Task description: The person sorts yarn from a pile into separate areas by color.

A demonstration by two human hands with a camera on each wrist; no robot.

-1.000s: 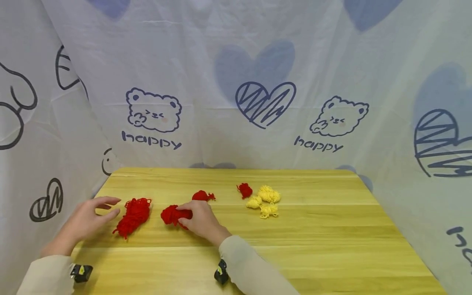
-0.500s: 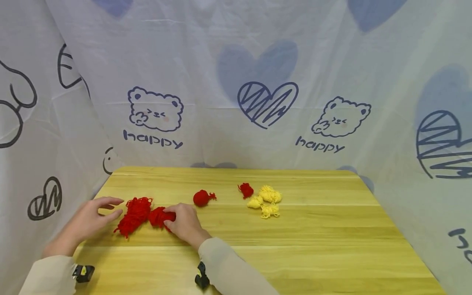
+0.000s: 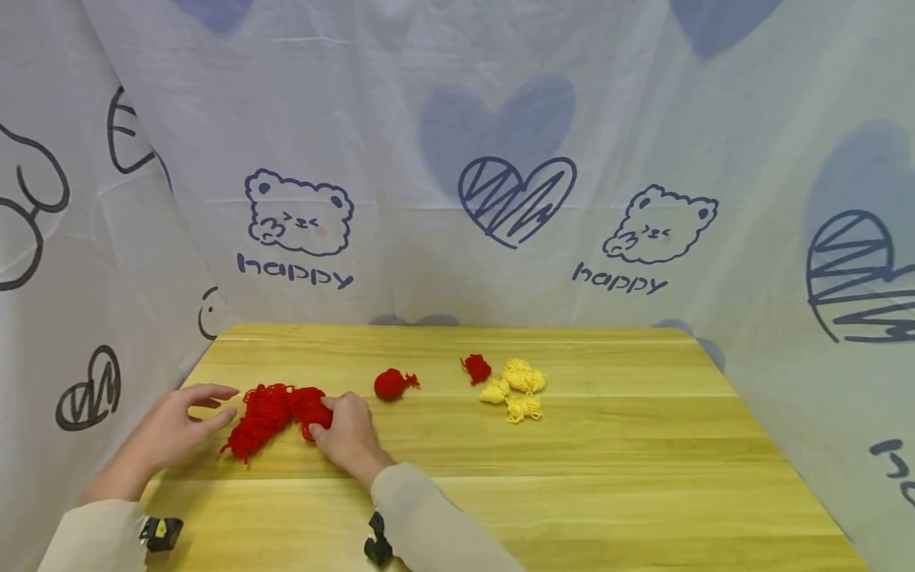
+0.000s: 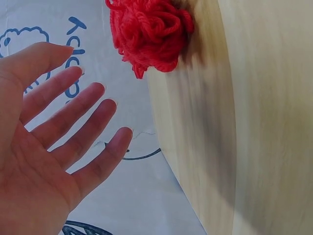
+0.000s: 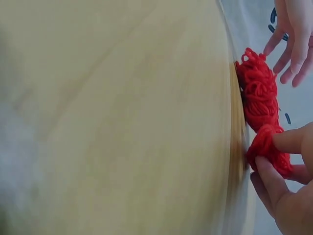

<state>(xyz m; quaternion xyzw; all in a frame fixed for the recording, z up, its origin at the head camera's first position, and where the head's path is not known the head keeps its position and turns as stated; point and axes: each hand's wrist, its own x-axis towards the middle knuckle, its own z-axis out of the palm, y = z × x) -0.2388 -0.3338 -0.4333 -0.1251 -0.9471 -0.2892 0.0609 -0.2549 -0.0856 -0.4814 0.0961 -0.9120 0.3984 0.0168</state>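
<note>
My right hand (image 3: 352,435) pinches a small bundle of red yarn (image 3: 309,407) between thumb and fingers, at the left part of the table. That bundle sits against the right side of a larger red yarn bundle (image 3: 261,421); the right wrist view shows the small bundle (image 5: 268,149) end to end with the large one (image 5: 258,93). Just left of the large bundle, my left hand (image 3: 177,425) hovers with fingers spread, holding nothing. In the left wrist view its palm (image 4: 34,181) faces the camera, apart from the red yarn (image 4: 149,34).
A round red yarn ball (image 3: 390,384) with a loose tail lies farther back. Right of it are a small red yarn piece (image 3: 476,369) and several yellow yarn bundles (image 3: 524,376) grouped together. A printed cloth (image 3: 429,262) hangs behind the wooden table (image 3: 608,461) and at its sides.
My right hand has moved left with the small red bundle, bringing it up beside the large one. The round red ball behind is now fully uncovered. My left hand has barely moved.
</note>
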